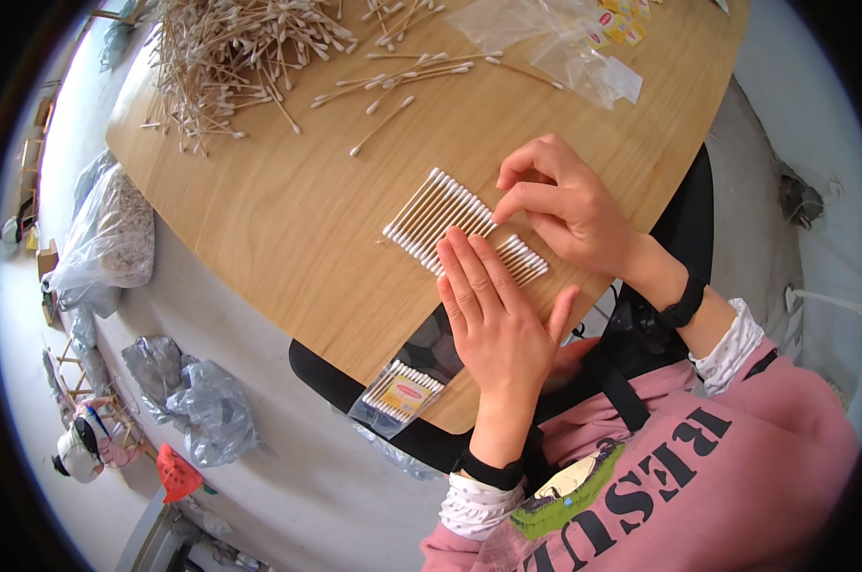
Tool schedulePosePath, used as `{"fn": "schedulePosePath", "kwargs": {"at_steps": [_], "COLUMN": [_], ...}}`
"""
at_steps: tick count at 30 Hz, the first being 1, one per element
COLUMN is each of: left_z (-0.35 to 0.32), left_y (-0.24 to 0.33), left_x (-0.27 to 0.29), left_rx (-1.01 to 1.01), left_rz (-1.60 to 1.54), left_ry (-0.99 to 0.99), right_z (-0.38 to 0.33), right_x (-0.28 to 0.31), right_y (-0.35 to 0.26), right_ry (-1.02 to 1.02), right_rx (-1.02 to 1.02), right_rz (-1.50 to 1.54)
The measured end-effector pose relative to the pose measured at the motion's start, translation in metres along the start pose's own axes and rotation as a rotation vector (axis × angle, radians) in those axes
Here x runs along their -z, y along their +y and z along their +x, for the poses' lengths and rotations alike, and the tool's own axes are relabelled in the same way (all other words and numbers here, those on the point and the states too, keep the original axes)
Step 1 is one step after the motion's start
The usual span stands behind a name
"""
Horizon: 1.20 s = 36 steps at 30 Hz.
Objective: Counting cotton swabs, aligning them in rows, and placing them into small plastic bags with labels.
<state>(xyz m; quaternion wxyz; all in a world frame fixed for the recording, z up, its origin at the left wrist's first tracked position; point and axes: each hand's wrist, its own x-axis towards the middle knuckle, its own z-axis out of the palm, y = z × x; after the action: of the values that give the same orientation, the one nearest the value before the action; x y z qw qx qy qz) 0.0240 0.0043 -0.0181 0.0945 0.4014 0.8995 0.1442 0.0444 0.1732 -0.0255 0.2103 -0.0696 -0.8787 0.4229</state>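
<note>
My left hand [496, 319] lies palm down with its fingers stretched out, pressing on a row of cotton swabs. The row [437, 219] shows to the left of its fingertips, white tips lined up side by side. On the other side of the fingers a shorter part of swabs [523, 259] shows; what lies beneath the fingers is hidden. My right hand [566, 202] is bent above the row's right end. Its thumb tip is at the swab heads, apart from the curled index finger, with nothing visible between them.
A big heap of loose cotton swabs [235, 52] covers the far left, with several strays [383, 124] nearby. Clear plastic bags [583, 57] and small yellow labels [626, 24] lie far right. A filled swab packet [402, 393] rests by the near edge. Bags [202, 400] stand on the floor.
</note>
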Motion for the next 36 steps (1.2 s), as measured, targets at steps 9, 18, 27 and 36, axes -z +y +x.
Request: {"fn": "schedulePosePath", "kwargs": {"at_steps": [9, 18, 27, 36], "left_z": [0.000, -0.003, -0.008, -0.024], "left_y": [0.000, -0.001, 0.006, -0.013], "left_x": [-0.001, 0.000, 0.008, 0.029], "left_rx": [0.004, 0.014, 0.046, 0.224], "left_rz": [-0.015, -0.010, 0.034, -0.963], "left_ry": [0.002, 0.014, 0.022, 0.422], "right_z": [0.001, 0.010, 0.062, 0.011], "right_x": [0.000, 0.000, -0.009, -0.013], "right_y": [-0.001, -0.006, 0.000, -0.035], "right_ry": [-0.001, -0.054, -0.069, 0.122], "right_rx": [-0.010, 0.039, 0.113, 0.001], "right_rz": [-0.013, -0.047, -0.295, -0.318]}}
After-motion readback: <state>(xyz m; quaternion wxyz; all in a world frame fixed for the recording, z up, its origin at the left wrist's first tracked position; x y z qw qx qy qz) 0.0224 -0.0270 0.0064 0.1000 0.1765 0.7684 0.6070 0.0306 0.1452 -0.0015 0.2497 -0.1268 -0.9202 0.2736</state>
